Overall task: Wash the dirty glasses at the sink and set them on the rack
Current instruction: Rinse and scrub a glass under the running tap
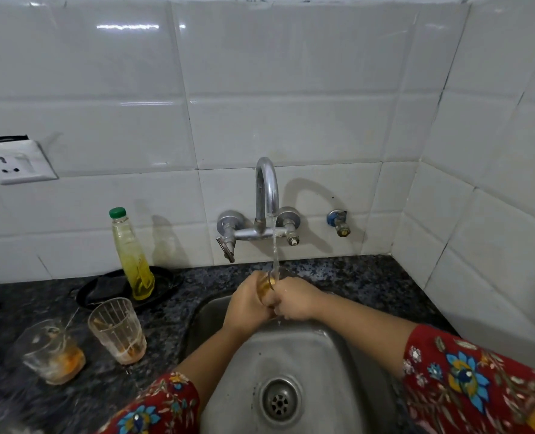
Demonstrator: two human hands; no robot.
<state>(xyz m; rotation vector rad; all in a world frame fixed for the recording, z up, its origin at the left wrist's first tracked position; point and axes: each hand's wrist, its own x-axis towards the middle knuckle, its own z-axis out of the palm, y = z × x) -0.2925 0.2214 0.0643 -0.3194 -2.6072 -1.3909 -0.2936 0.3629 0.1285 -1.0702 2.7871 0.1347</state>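
Left hand (247, 303) and right hand (298, 300) both curl round one glass (267, 285), left from the left side, right from the right, knuckles nearly meeting in front of it. Only the upper part of the glass shows between the hands; it looks amber-tinted and stands roughly upright, mouth up. Water stream (275, 245) falls from the tap (266, 189) onto the rim of the glass and the right hand's fingers. The glass is held above the back part of the steel sink (294, 349), with the drain (279, 401) nearer the camera. Both forearms are bare; red floral sleeves (466, 380) start above the elbows. On the dark speckled counter (347, 277), left of the sink, stand two unwashed glasses: a ribbed glass (116, 330) with orange residue at the bottom just beside the sink edge, and a low glass (53, 352) further left, blurred, also with orange residue. Behind them a bottle (132, 255) of yellow liquid with a green cap stands on a black dish (164, 285). The wall is white tile, with a socket (16, 164) at left and a blue-handled valve (338, 221) right of the tap.
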